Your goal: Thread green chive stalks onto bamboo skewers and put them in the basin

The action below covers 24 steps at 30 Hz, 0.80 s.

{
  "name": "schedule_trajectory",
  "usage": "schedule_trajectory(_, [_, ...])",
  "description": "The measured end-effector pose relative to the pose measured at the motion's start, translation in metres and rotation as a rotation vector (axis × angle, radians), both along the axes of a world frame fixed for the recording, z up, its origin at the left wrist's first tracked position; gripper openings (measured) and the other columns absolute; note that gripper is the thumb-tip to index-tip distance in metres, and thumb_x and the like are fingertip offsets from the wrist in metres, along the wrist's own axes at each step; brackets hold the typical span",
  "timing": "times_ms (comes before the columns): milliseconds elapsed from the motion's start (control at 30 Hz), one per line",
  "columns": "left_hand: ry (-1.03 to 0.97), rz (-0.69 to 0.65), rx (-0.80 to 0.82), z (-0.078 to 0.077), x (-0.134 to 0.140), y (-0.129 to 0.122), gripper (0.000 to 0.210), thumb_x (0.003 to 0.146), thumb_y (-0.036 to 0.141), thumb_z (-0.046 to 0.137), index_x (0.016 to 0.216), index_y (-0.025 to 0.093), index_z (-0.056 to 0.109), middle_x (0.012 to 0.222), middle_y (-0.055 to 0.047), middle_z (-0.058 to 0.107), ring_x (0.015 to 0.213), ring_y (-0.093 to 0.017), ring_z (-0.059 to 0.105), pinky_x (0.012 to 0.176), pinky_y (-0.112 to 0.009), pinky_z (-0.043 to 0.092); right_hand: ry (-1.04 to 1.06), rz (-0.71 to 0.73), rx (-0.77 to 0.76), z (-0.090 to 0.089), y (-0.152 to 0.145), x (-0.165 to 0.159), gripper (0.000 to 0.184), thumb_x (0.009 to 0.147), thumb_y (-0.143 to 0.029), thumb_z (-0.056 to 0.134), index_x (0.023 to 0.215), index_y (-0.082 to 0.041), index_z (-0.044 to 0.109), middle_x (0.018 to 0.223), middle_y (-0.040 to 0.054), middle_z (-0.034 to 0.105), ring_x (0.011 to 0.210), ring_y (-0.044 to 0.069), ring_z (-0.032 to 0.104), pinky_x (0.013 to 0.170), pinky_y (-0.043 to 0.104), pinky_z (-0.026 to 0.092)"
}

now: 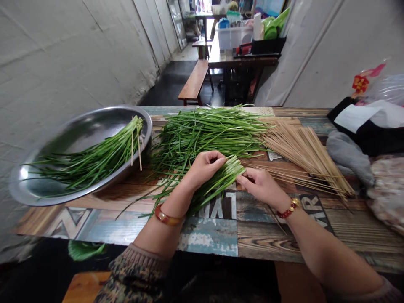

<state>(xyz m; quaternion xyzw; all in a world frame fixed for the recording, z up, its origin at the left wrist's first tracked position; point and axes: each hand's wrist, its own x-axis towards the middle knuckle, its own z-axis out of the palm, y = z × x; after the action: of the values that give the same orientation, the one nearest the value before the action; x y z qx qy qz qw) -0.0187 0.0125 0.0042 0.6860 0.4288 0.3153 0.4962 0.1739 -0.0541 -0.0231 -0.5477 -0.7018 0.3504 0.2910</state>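
Note:
My left hand (206, 166) is closed over a bunch of garlic chives (232, 172), with the pale cut ends fanned out to the right and the leaves trailing to the lower left. At those cut ends, my right hand (257, 183) is pinched. A thin bamboo skewer (278, 221) sticks out below its wrist; the skewer's other end is hidden by the fingers and stems. Just behind my hands lies a large loose pile of chives (214, 130). To the right, many bamboo skewers (309, 155) are spread in a heap.
A steel basin (91, 115) at left holds skewered chives (104, 155), their skewer ends over its rim. At right are a grey cloth (349, 153) and a filled plastic bag (388, 189). Beyond the patterned table (208, 235) stand a bench (195, 80) and another table.

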Motion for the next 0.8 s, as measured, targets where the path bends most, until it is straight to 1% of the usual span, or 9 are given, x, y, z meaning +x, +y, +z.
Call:
schedule_trajectory(167, [-0.014,0.017,-0.009,-0.002,0.0,0.001,0.026,0.08,0.033,0.057,0.068,0.011,0.061,0.062,0.003,0.052,0.058,-0.008,0.042,0.057,-0.02,0.033,0.098,0.09,-0.08,0.004,0.002,0.004,0.031,0.091,-0.035,0.047,0.07,-0.017,0.061,0.063,0.0006,0.063,0.053,0.01,0.054,0.053,0.022,0.041])
schedule_trajectory(267, [-0.016,0.03,-0.01,-0.002,-0.002,0.002,0.027,0.08,0.035,0.058,0.069,0.01,0.063,0.062,0.002,0.053,0.059,-0.008,0.043,0.057,-0.02,0.033,0.112,0.126,-0.094,0.006,0.003,0.007,0.031,0.091,-0.034,0.047,0.071,-0.017,0.063,0.065,0.0012,0.064,0.054,0.01,0.055,0.054,0.022,0.042])
schedule_trajectory(400, [-0.019,0.006,-0.052,-0.003,-0.003,0.002,0.031,0.079,0.039,0.059,0.076,0.01,0.069,0.067,0.0,0.061,0.061,-0.01,0.048,0.059,-0.021,0.036,0.106,0.08,-0.066,0.005,0.002,0.005,0.029,0.089,-0.032,0.048,0.069,-0.017,0.063,0.063,0.0006,0.063,0.053,0.01,0.053,0.054,0.022,0.041])
schedule_trajectory(500, [-0.037,0.027,-0.078,-0.005,-0.003,0.001,0.032,0.075,0.039,0.063,0.08,0.009,0.072,0.073,-0.003,0.066,0.065,-0.012,0.053,0.062,-0.022,0.039,0.105,0.052,-0.047,0.003,0.001,0.002,0.028,0.089,-0.031,0.049,0.068,-0.017,0.062,0.061,0.0004,0.062,0.054,0.011,0.053,0.055,0.023,0.04])
schedule_trajectory(633, [-0.039,0.036,-0.066,-0.006,-0.002,0.001,0.029,0.074,0.037,0.064,0.072,0.01,0.071,0.071,-0.004,0.066,0.065,-0.012,0.053,0.061,-0.022,0.039,0.077,0.029,-0.01,-0.001,-0.001,0.0,0.027,0.089,-0.028,0.049,0.067,-0.017,0.061,0.062,0.0004,0.062,0.057,0.012,0.055,0.056,0.023,0.04])
schedule_trajectory(800, [-0.018,0.001,-0.022,-0.006,0.001,0.0,0.028,0.076,0.035,0.062,0.065,0.01,0.067,0.066,-0.002,0.06,0.063,-0.01,0.05,0.06,-0.021,0.037,0.086,-0.032,0.022,-0.006,-0.002,-0.004,0.028,0.089,-0.028,0.049,0.064,-0.018,0.059,0.059,-0.0004,0.06,0.055,0.011,0.053,0.055,0.023,0.038])
